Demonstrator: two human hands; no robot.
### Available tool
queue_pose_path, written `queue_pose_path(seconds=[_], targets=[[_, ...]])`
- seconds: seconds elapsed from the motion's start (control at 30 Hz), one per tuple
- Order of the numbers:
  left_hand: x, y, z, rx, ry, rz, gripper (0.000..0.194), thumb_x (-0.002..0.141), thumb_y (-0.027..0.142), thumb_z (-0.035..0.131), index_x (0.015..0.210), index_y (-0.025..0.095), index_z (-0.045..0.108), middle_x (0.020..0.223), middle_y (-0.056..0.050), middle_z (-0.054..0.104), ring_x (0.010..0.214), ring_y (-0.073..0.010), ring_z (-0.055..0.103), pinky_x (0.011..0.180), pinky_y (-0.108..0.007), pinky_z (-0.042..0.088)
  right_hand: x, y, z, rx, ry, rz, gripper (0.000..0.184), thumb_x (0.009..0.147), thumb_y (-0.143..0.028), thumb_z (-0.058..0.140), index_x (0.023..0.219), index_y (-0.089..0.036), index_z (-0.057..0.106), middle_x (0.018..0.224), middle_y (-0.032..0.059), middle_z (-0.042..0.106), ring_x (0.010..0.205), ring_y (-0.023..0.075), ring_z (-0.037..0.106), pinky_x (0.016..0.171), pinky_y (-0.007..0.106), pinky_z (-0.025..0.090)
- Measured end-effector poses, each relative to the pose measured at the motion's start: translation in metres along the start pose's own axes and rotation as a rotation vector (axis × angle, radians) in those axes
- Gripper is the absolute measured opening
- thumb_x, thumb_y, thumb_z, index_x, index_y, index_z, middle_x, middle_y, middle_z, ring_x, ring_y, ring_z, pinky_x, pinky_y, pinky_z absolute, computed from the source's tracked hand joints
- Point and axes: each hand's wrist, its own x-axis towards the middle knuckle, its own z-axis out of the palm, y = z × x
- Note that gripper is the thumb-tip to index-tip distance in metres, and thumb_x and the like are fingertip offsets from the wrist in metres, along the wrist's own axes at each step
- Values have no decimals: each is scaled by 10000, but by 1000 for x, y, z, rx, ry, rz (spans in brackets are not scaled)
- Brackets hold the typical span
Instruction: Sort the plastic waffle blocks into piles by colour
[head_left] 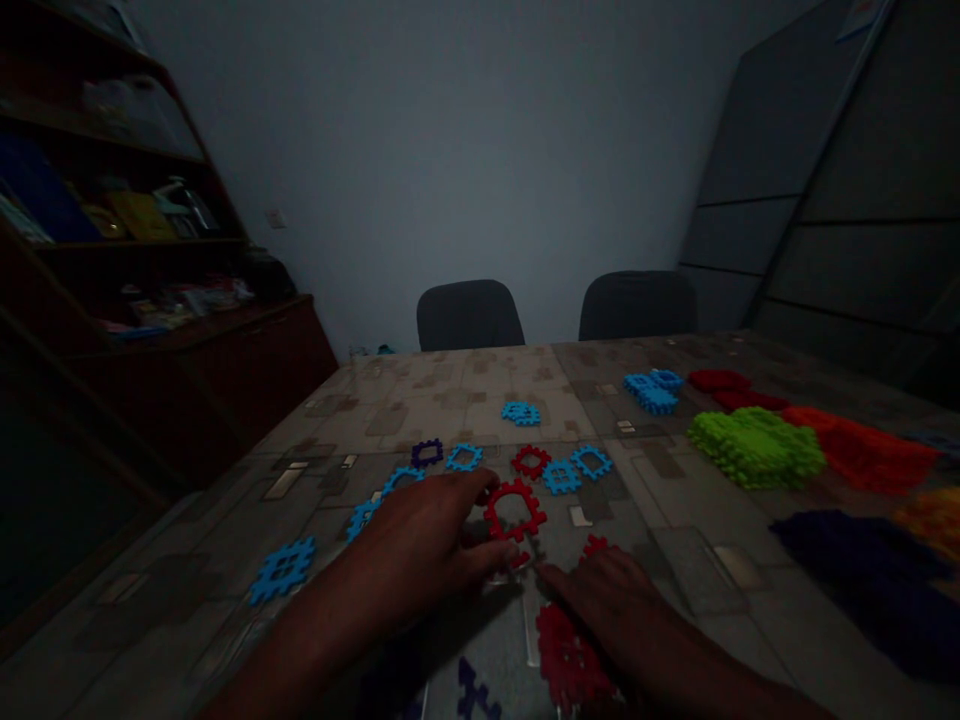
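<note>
My left hand (442,525) pinches a red toothed frame piece (514,511) between thumb and fingers, just above the table. The piece has an arched opening. Under my left thumb, a second red part (517,560) shows only partly. To the right, my right hand (611,600) lies low over the table with its index finger stretched towards the held piece. A red toothed piece (595,547) pokes out behind its fingers, and red window pieces (566,650) lie beside and below it. Whether the right hand touches them is unclear. Dark purple pieces (474,690) sit at the near edge.
Blue toothed pieces (283,570), a purple frame (427,453) and a red frame (532,461) lie beyond my hands. Blue (651,392), green (756,447), orange-red (862,450) and dark purple (862,580) piles stand at the right. Two chairs (470,312) are behind the table.
</note>
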Motion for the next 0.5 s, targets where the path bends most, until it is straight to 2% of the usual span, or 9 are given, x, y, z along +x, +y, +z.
queue_pose_path(seconds=[0.1,0.33,0.4,0.5], targets=[[1,0,-1,3,-12,-16,343,936,383,695,1242,228,680,1193,-91,758,1081,-322,711,905,-416,509,1,-3,-6,16,-7,-30,1214,652,-235,852,1692,-298,228,1291,139,712,1179,435,637,1132,664,390],[0,-5,-3,-21,2,13,347,944,388,690,1251,227,680,1207,-96,752,1075,-323,706,925,-441,510,3,-6,-13,-4,-8,-45,1197,680,-127,813,1697,-338,219,1247,109,746,1122,398,681,1146,683,411],[0,-4,-2,-32,5,18,335,941,375,699,1241,226,681,1207,-91,752,1081,-319,704,911,-429,508,-1,-9,-32,0,-15,-40,1121,728,-135,802,1688,-349,263,1291,108,738,1165,383,675,1153,660,428],[0,5,7,-79,27,62,307,935,357,725,1213,232,686,1194,-69,753,1089,-298,701,898,-396,498,-13,-14,-79,63,-1,48,936,866,-275,769,1674,-367,305,1487,117,632,1332,369,598,1153,585,471]])
